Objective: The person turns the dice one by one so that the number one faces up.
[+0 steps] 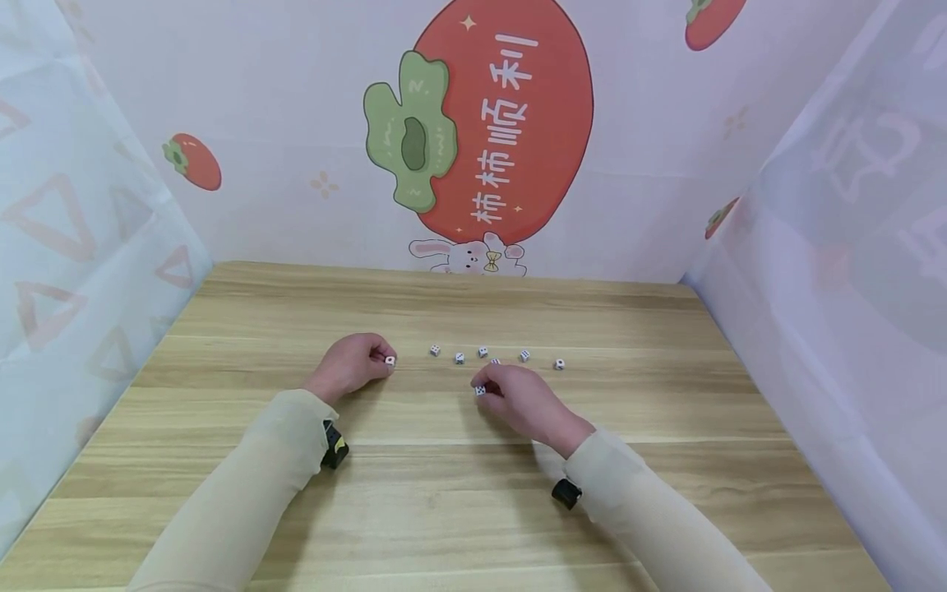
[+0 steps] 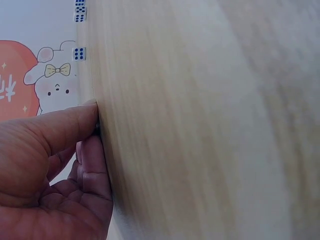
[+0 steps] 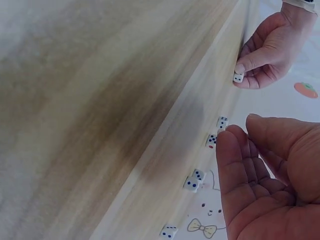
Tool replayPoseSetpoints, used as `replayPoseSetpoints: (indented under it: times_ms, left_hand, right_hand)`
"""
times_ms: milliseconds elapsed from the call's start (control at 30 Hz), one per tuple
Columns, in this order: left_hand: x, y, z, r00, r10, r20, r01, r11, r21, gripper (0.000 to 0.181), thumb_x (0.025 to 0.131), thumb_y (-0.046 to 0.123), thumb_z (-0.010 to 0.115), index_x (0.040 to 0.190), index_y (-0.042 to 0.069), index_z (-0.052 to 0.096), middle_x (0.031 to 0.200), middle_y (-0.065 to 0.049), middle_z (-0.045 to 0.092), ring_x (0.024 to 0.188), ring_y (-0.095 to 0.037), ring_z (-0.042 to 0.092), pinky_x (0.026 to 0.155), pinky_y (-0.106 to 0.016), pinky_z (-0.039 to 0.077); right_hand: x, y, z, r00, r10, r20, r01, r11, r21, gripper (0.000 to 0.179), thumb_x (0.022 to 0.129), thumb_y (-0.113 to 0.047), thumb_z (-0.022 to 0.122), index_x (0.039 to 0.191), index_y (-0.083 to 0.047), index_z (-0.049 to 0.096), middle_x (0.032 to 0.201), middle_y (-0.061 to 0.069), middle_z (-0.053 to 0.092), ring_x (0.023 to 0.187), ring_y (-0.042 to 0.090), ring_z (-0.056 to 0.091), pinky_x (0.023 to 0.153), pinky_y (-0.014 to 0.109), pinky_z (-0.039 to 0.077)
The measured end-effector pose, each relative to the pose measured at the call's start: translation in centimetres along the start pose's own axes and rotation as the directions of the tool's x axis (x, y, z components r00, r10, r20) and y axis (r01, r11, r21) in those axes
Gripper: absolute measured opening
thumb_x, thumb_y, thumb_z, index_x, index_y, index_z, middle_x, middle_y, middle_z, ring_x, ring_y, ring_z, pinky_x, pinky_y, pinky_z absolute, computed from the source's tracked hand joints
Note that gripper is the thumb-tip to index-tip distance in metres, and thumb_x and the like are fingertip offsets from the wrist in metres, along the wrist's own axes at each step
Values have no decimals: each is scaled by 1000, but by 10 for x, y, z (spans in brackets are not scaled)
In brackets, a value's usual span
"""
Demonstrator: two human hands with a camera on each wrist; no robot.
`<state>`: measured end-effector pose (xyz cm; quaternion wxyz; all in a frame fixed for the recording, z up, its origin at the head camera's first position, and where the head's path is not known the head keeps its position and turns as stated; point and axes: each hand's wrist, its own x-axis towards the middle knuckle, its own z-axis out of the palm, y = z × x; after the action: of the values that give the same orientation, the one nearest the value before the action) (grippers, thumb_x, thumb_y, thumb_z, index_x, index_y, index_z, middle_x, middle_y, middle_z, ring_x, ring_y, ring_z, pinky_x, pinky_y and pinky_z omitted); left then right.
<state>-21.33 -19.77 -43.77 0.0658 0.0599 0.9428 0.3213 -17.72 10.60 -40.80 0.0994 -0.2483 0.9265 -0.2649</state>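
Note:
On the left side of the dice line, my left hand [image 1: 358, 362] pinches a small white die [image 1: 390, 361] between thumb and fingertips, close to the wooden table; a red pip shows on it. My right hand [image 1: 521, 396] pinches another white die [image 1: 480, 390], five dark pips showing, in front of the row. From the right wrist, the fingers [image 3: 231, 160] cover part of what they hold. Beyond this hand several dice stand loosely spaced, among them a leftmost die [image 1: 435, 350] and a rightmost die [image 1: 559, 364]. A die [image 1: 496, 362] is partly hidden behind my right hand.
The wooden table [image 1: 444, 510] meets a printed cloth backdrop [image 1: 296, 99] at its far edge. Cloth walls rise along the left [image 1: 96, 247] and right [image 1: 829, 263] sides. A black wrist device [image 1: 335, 445] sits on the left sleeve, another black device [image 1: 566, 493] on the right.

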Motion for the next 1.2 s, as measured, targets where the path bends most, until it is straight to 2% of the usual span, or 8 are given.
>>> replayPoseSetpoints:
  times_ms: [367, 733, 967, 1200]
  left_hand:
    - [0, 1, 0, 1000, -14, 8, 15, 1000, -9, 6, 93, 13, 72, 98, 9, 73, 92, -3, 67, 84, -19, 57, 81, -35, 44]
    - [0, 0, 0, 1000, -12, 8, 12, 1000, -7, 9, 93, 12, 72, 101, 8, 73, 94, -4, 69, 86, -20, 58, 82, -35, 45]
    - [0, 0, 0, 1000, -7, 10, 7, 1000, 0, 8, 93, 13, 72, 100, 8, 73, 93, -4, 69, 85, -19, 58, 82, -35, 45]
    - [0, 1, 0, 1000, -2, 10, 2, 1000, -4, 8, 93, 13, 72, 100, 8, 73, 92, -4, 68, 85, -19, 58, 82, -35, 44]
  right_hand:
    - [-4, 2, 1, 1000, 10, -14, -9, 999, 34, 18, 99, -13, 71, 116, -9, 74, 103, -4, 71, 91, 12, 61, 86, 33, 55]
    - [-5, 8, 4, 998, 11, -60, -2, 990, 138, 15, 96, -8, 73, 111, -11, 74, 102, -5, 71, 94, 11, 64, 87, 32, 56]
    - [-7, 10, 4, 997, 41, -60, -25, 971, 237, 17, 96, -7, 72, 112, -9, 76, 107, -3, 74, 96, 10, 66, 87, 29, 57]
    - [-9, 11, 2, 998, 56, -32, -43, 948, 316, 15, 97, -8, 72, 111, -11, 76, 105, -3, 72, 94, 12, 64, 83, 28, 56]
